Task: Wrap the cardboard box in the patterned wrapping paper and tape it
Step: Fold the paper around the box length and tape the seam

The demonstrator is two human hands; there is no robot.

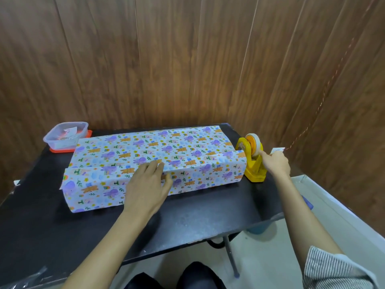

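Pressing the left hand (146,184) flat on the patterned wrapping paper (158,149), right where the near flap overlaps the far one along the top. Fingers straight and slightly apart, thumb out to the right. Paper folded lengthwise over the cardboard box, itself wholly hidden beneath, lying across the middle of the black table (198,222), seam not yet taped, left end open.

Reaching with the right hand (276,162) to the yellow tape dispenser (255,170) just beside the parcel's right end, index fingertip at the tape roll (253,142). Impossible to tell whether pinching a tape end or merely touching, with the thumb out of sight.

At the far left, a clear plastic container (65,135) on a red lid.

Probably a light, stiff parcel under thin, glossy paper, likely to slide and spring open once released. Best held by flat pressure mid-seam rather than a pinch, and best kept off the unsupported ends, easily creased or torn.
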